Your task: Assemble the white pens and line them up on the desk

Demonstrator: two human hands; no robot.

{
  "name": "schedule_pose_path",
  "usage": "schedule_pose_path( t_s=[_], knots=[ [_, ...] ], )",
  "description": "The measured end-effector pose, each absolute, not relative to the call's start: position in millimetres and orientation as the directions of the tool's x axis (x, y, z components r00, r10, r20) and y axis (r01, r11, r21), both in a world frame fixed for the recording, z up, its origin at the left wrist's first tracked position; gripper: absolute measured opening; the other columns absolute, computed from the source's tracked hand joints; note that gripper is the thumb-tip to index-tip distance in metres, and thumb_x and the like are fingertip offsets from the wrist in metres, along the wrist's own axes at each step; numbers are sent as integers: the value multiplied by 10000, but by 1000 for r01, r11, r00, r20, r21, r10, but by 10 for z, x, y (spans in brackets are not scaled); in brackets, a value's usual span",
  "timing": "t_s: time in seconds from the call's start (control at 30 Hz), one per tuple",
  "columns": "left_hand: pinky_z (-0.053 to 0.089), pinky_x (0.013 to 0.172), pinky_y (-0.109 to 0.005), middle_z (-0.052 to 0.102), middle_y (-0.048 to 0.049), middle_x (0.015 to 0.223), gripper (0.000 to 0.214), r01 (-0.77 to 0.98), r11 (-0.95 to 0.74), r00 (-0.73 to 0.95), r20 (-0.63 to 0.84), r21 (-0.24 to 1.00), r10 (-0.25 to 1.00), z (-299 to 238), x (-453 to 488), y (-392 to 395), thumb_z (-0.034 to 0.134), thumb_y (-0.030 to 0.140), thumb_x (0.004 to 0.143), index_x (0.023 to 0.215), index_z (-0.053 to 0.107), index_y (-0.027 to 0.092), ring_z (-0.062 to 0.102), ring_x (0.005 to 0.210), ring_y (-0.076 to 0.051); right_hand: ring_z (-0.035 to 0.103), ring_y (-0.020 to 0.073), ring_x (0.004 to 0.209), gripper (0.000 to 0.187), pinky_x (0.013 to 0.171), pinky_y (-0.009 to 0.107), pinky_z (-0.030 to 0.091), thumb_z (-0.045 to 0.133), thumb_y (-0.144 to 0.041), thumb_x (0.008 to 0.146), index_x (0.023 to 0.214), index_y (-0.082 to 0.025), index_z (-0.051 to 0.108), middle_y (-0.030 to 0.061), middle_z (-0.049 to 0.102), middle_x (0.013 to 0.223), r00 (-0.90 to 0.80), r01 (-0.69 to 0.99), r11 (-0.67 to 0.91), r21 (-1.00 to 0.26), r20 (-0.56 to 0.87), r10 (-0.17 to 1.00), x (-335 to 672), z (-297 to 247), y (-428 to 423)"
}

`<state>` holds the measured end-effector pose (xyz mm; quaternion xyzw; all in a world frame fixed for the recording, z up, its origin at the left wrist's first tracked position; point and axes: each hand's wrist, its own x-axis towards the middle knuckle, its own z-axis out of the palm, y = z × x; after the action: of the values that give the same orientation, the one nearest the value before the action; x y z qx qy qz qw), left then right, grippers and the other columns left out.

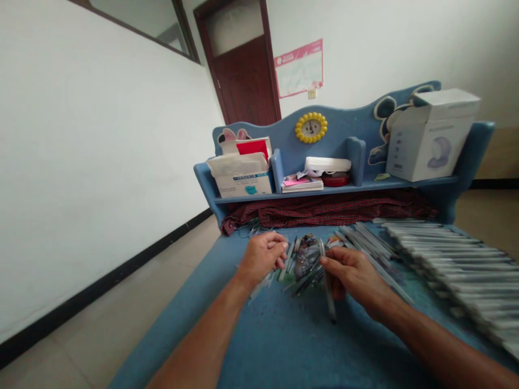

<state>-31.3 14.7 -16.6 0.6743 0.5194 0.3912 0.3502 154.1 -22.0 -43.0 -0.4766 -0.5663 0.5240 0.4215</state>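
The right hand pinches a pen. The left hand is curled; I can't tell if it holds anything. Dark sticks lie between both hands.

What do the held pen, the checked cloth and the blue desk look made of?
Pen in the right hand: likely clear or pale plastic, smooth; translucent-looking barrel, though blur leaves it open.
Checked cloth: woven fabric, matte; soft folds and a red-and-dark check.
Blue desk: painted, low sheen; opaque blue coat, so wood or board beneath is only a guess.
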Motion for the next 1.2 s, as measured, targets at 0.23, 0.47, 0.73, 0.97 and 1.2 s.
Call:
schedule_pose_path(
  t_s=[0.23, 0.47, 0.73, 0.97, 1.2],
  knots=[
    [386, 473, -209, 559, 19, 481, 90, 735, -212, 112, 192, 644, 975, -396, -436, 420, 542, 179, 663, 615, 615, 163, 539, 462, -123, 405, 83, 328, 205, 314, 197, 304, 516, -324, 757, 595, -199, 495, -64, 422, 415, -216, 107, -43, -993, -65, 974, 1514, -510, -196],
    [401, 703, -269, 679, -45, 700, 120, 913, -234, 194, 151, 334, 969, -206, -84, 538, 563, 158, 654, 633, 672, 202, 611, 784, -206, 401, 83, 320, 184, 299, 190, 279, 503, -272, 752, 594, -177, 515, -58, 416, 423, -213, 221, 22, -975, -26, 977, 1496, -591, -133],
    [439, 799, -348, 652, -116, 949, 118, 990, -76, 77, -9, 120, 997, -249, 265, 1005, 657, 192, 699, 809, 654, 149, 587, 955, -242, 399, 68, 352, 176, 357, 191, 262, 514, -240, 739, 581, -169, 539, -52, 446, 421, -208, 225, 93, -970, 45, 977, 1500, -607, -125],
    [480, 778, -365, 581, -63, 1055, 261, 996, -44, 54, -125, 80, 991, -263, 239, 1171, 556, 296, 825, 1048, 565, 162, 573, 941, -195, 403, 76, 357, 174, 374, 203, 265, 499, -236, 741, 591, -165, 549, -48, 457, 432, -186, 269, 111, -957, 62, 981, 1527, -603, -98],
    [462, 774, -339, 638, -68, 938, 168, 987, -12, 22, -60, 162, 998, -297, 188, 1144, 655, 272, 731, 843, 632, 149, 591, 918, -201, 413, 77, 345, 178, 366, 204, 265, 485, -236, 746, 580, -174, 510, -50, 444, 440, -197, 281, 132, -951, 77, 977, 1518, -631, -102]
  ],
)
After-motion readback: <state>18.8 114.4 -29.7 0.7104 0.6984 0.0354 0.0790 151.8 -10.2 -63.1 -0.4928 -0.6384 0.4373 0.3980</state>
